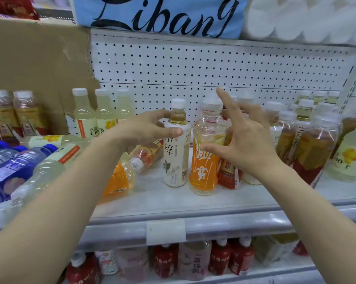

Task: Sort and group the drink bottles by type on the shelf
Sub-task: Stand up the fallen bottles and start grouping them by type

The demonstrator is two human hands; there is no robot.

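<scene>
We see the left hand gripping the white-label tea bottle, upright mid-shelf near the front edge. Right hand fingers spread, holding nothing, just beside the orange drink bottle, which touches the tea bottle.

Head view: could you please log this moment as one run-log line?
left hand: grips white-label tea bottle, upright | right hand: open, beside orange bottle | shelf: bottles mixed, several lying left
</scene>
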